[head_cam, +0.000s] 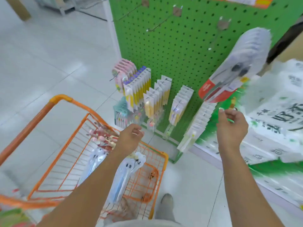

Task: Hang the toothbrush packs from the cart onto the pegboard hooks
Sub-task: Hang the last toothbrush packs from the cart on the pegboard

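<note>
An orange wire cart [68, 102] stands at the lower left and holds blue-white toothbrush packs [122, 176] and pink packs [105, 136]. My left hand [129, 138] hovers over the cart with fingers loosely curled and holds nothing. My right hand [231, 126] is raised in front of the green pegboard [172, 46], fingers loosely curled, empty. Just above it a thick bunch of blue-white and red toothbrush packs [237, 68] hangs on a hook. Bare hooks [157, 25] stick out of the upper board.
Rows of yellow, white and pink packs [144, 89] hang low on the pegboard. Stacked white and green packages [275, 122] fill the right. My shoe [166, 200] stands on the grey tiled floor beside the cart.
</note>
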